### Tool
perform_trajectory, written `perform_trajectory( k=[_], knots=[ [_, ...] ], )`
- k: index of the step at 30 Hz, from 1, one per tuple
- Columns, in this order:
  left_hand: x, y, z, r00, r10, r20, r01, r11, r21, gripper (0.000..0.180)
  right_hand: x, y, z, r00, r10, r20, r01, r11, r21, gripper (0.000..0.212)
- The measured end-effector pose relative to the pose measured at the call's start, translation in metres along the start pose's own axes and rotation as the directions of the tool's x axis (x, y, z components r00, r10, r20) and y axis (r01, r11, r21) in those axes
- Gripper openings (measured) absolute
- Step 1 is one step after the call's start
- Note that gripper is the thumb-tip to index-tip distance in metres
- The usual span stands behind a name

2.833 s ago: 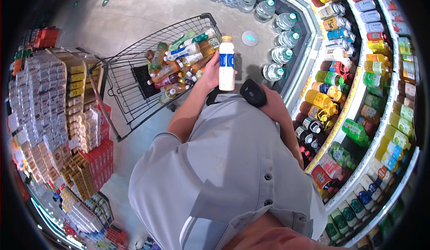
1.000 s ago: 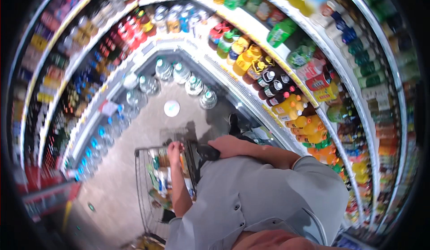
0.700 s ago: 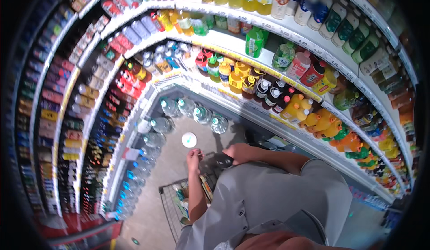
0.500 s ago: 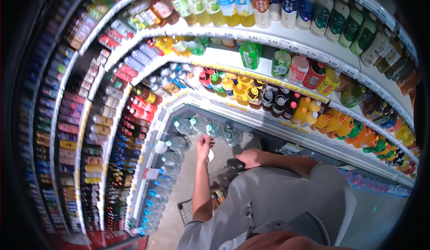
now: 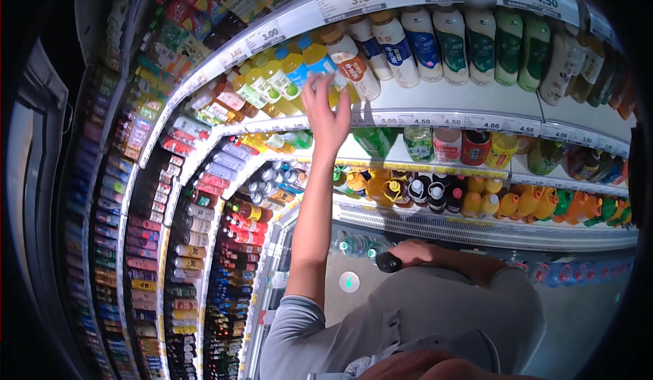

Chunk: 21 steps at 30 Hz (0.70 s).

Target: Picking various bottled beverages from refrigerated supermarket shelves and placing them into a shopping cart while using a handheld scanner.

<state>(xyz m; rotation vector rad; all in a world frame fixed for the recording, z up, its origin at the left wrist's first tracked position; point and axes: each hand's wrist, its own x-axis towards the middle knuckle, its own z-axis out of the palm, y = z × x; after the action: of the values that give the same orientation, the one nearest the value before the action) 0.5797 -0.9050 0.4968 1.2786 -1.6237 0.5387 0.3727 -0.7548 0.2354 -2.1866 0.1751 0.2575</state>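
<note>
My left hand [image 5: 328,111] is raised to a shelf of bottled drinks, its fingers spread in front of a yellow drink bottle with a blue label [image 5: 317,59]. The fingertips overlap that bottle's lower part; whether they touch it I cannot tell. A like bottle [image 5: 294,68] stands just to the left, and a white bottle with an orange-brown label [image 5: 352,63] to the right. Low down near my body, my right hand [image 5: 413,251] is closed around a black, rounded, handle-like thing [image 5: 389,262]. Most of that thing is hidden.
Curved drink shelves surround me. Below the hand's shelf stand a green bottle [image 5: 373,140] and large orange juice bottles [image 5: 544,203]. Pale price strips [image 5: 469,120] line the shelf edges. Clear water bottles [image 5: 354,245] stand on the floor, where a green arrow marker [image 5: 349,283] shows.
My left hand has risen from low beside the water bottles to the upper shelf. The view has shifted closer to the shelves. My right hand keeps its hold on the black handle-like thing.
</note>
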Motion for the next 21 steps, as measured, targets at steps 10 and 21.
perform_trajectory(
  k=[10, 21],
  knots=[
    [0.063, 0.013, 0.048, 0.99, 0.043, 0.134, -0.081, 0.953, 0.293, 0.029, 0.007, 0.037, -0.018, 0.998, 0.032, -0.051, -0.033, 0.999, -0.014, 0.048],
    [-0.025, 0.006, 0.035, 0.951, -0.169, -0.261, 0.088, 0.952, -0.294, 0.068, 0.01, 0.029, -0.031, 0.997, -0.076, 0.003, 0.076, 0.995, 0.06, 0.038]
  ],
)
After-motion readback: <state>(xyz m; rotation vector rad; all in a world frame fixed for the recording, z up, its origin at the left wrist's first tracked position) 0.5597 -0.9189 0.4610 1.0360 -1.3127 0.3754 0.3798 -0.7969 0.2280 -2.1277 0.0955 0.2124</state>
